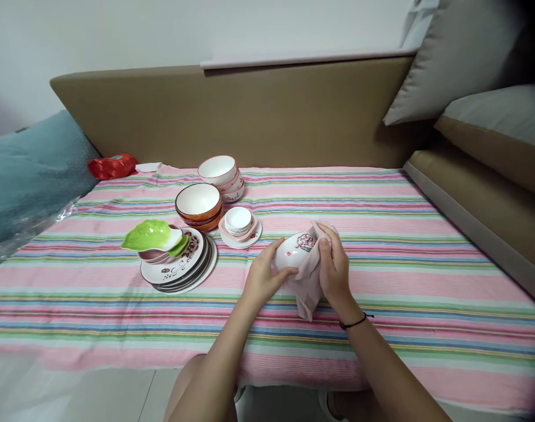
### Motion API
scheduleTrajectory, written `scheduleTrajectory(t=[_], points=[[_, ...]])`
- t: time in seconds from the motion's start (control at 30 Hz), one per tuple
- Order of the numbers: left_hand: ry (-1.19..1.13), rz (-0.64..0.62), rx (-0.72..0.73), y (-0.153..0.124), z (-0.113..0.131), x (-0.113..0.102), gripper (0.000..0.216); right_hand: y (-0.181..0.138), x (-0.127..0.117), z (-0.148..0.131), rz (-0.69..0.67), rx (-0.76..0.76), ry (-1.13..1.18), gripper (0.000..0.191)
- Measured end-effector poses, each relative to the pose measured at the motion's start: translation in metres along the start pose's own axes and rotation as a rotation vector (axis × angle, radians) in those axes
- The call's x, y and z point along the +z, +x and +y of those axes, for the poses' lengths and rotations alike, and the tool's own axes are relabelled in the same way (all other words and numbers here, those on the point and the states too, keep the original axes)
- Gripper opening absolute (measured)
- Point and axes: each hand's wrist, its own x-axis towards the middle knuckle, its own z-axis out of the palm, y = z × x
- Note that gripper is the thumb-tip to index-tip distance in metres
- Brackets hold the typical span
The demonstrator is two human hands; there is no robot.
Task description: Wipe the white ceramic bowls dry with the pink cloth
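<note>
Between my two hands is a white bowl [289,253] with a dark and red painted design, tilted on its side above the striped cloth. My left hand [266,271] grips its left edge, thumb along the near side. A pale pink cloth [309,287] covers the bowl's right part and hangs below it. My right hand [335,264] is closed on this cloth and presses it against the bowl; a dark cord bracelet circles that wrist. Nearest to my left hand, small white dishes [238,218] are stacked on a pink dish and a saucer [255,239].
A striped cloth [426,246] covers the seat. To the left are stacked plates [151,271] topped by a green leaf-shaped dish [148,235], brown bowls [199,200] and white bowls [218,170]. A red bundle [113,166] lies farther back, and cushions [474,58] lean at the right.
</note>
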Motion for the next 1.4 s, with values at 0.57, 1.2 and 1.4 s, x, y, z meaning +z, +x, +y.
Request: scheduleTrajectory(t=[0.57, 1.2, 1.4], points=[[0.052, -0.003, -0.001, 0.002, 0.003, 0.005, 0.051, -0.002, 0.016, 0.011, -0.106, -0.058, -0.046, 0.037], [0.062, 0.023, 0.006, 0.004, -0.006, 0.007, 0.049, -0.002, 0.012, 0.002, -0.333, -0.373, -0.367, 0.036], [0.046, 0.008, 0.017, 0.007, -0.003, 0.006, 0.050, 0.003, 0.013, 0.007, -0.295, -0.214, -0.272, 0.037]])
